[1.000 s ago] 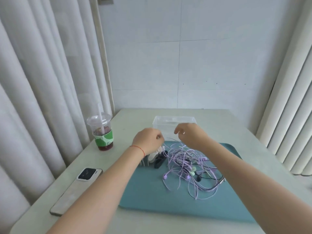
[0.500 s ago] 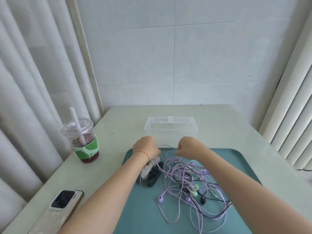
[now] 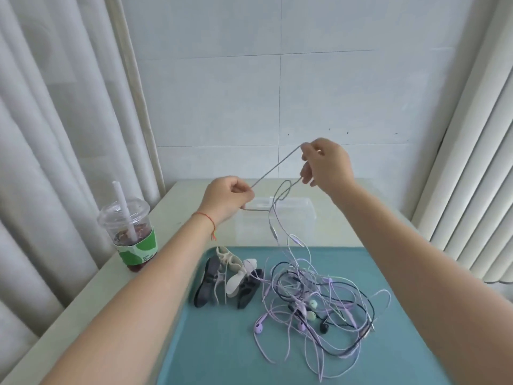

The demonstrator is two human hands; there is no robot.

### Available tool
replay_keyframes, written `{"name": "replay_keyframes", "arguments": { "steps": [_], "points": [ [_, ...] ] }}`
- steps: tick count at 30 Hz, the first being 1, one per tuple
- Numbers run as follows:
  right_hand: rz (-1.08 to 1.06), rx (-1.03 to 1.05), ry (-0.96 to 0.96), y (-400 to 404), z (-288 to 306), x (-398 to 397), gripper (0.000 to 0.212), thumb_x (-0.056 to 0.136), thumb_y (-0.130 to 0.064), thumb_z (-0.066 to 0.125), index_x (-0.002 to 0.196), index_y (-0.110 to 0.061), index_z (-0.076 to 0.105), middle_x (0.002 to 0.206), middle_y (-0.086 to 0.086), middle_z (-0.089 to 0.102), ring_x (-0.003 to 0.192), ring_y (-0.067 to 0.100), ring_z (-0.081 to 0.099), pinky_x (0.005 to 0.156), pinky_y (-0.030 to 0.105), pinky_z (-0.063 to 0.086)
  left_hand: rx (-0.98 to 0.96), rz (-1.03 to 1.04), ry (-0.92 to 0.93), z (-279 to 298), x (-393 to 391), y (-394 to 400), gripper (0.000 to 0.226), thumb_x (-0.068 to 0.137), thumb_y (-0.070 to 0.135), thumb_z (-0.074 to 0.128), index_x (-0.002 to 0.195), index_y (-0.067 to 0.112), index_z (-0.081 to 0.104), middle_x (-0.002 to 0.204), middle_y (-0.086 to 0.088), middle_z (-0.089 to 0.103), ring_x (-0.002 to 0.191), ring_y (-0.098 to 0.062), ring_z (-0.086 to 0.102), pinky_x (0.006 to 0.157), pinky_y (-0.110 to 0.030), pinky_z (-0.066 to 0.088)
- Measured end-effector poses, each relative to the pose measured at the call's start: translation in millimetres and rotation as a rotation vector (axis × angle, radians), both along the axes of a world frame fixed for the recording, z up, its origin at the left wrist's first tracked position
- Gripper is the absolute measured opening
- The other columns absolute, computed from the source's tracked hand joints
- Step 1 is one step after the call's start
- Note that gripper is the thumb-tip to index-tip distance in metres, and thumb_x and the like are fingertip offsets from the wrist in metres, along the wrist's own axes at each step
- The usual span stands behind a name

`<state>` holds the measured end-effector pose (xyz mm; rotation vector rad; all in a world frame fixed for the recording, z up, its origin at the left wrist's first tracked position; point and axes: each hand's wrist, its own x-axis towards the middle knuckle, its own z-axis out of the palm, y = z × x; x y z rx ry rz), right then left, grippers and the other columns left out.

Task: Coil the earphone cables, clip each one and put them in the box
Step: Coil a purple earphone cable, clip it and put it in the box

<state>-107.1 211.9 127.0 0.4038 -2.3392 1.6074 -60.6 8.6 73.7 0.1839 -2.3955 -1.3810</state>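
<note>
Pale bench [image 3: 347,226], spread with teal mat [image 3: 222,351] along its near part. Clear plastic box [image 3: 299,218] stood beyond mat's far edge, partly hidden behind raised hands. Iced drink cup [image 3: 130,234] with straw stood at bench's left edge. Tangle of earphone cables [image 3: 311,295], lilac, black and pale, lay heaped on mat's right half, buds mixed in. Cluster of black and white clips [image 3: 230,276] lay just left of tangle. Left hand [image 3: 226,200] held above box, grip closed on one grey cable strand [image 3: 274,168]. Right hand [image 3: 327,165] higher, grip pinched on same strand, drawn taut between both. Rest of strand hung looping down into heap.
</note>
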Motion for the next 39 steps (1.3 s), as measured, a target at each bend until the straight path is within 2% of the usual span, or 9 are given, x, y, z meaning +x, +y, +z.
{"name": "replay_keyframes", "arguments": {
  "steps": [3,6,15,19,23,27,33,36,39],
  "points": [
    [-0.086,-0.076,0.016,4,5,1,0.029,0.097,-0.027,0.042,0.08,-0.006,0.054,0.063,0.006,0.059,0.032,0.006,0.048,0.034,0.013,0.032,0.422,0.064,-0.03,-2,-3,-11,0.005,0.089,0.013,0.063,0.085,0.011,0.063,0.073,-0.006,0.068,0.053,-0.012,0.066,0.053,-0.021,0.052],
    [-0.087,-0.078,-0.066,6,0,-2,0.035,0.096,-0.029,0.039,0.071,-0.008,0.052,0.058,0.005,0.06,0.036,0.015,0.047,0.041,0.019,0.035,0.762,0.048,-0.06,-4,1,-18,0.012,0.094,0.021,0.057,0.086,0.014,0.063,0.077,-0.002,0.071,0.059,-0.013,0.069,0.053,-0.021,0.053],
    [0.218,0.15,-0.275,-9,-31,1,0.024,0.093,-0.018,0.046,0.075,-0.008,0.058,0.069,0.007,0.067,0.043,0.019,0.054,0.041,0.022,0.038,0.441,-0.047,-0.175,-5,9,5,0.032,0.099,0.034,0.049,0.09,0.015,0.073,0.057,0.002,0.062,0.047,-0.012,0.055,0.058,-0.025,0.049],
    [0.455,0.455,-0.262,-17,-43,11,0.016,0.09,-0.019,0.059,0.1,-0.013,0.07,0.084,0.001,0.067,0.061,0.013,0.063,0.05,0.023,0.047,0.474,-0.18,-0.146,-2,9,15,0.031,0.1,0.031,0.049,0.095,0.011,0.072,0.063,-0.002,0.063,0.051,-0.015,0.054,0.057,-0.025,0.051],
    [0.527,0.568,-0.216,-30,-56,20,0.022,0.086,-0.025,0.068,0.106,-0.017,0.068,0.076,-0.003,0.061,0.046,0.003,0.051,0.051,0.02,0.044,0.544,-0.322,-0.107,2,9,21,0.028,0.099,0.023,0.047,0.101,0.006,0.069,0.074,-0.007,0.065,0.059,-0.017,0.057,0.061,-0.027,0.049],
    [0.521,0.42,-0.258,-35,-62,22,0.022,0.092,-0.023,0.058,0.089,-0.008,0.073,0.064,-0.001,0.058,0.047,0.012,0.049,0.048,0.023,0.042,0.481,-0.223,-0.061,-3,5,21,0.032,0.1,0.03,0.046,0.102,0.007,0.069,0.086,-0.008,0.065,0.073,-0.018,0.059,0.066,-0.026,0.05],
    [0.418,0.055,-0.298,-31,-55,16,0.026,0.098,-0.018,0.048,0.084,-0.006,0.066,0.065,0.004,0.066,0.052,0.019,0.059,0.046,0.024,0.046,0.319,-0.485,-0.221,-27,10,14,0.039,0.092,0.042,0.061,0.108,0.008,0.069,0.091,-0.009,0.071,0.083,-0.022,0.068,0.091,-0.034,0.05],
    [0.339,-0.072,-0.304,-25,-52,13,0.026,0.099,-0.019,0.046,0.088,-0.005,0.066,0.071,0.007,0.068,0.048,0.017,0.058,0.045,0.023,0.045,0.258,-0.36,-0.145,-32,8,9,0.019,0.086,0.02,0.072,0.095,0.004,0.073,0.068,-0.004,0.066,0.06,-0.015,0.06,0.073,-0.024,0.048],
    [0.226,-0.218,-0.279,-19,-48,11,0.025,0.098,-0.016,0.046,0.09,-0.003,0.065,0.072,0.008,0.068,0.045,0.018,0.058,0.043,0.024,0.043,0.149,-0.318,-0.179,-33,9,-2,0.012,0.083,0.015,0.075,0.087,0.005,0.075,0.062,-0.001,0.065,0.057,-0.013,0.058,0.065,-0.019,0.047]
  ]
}}
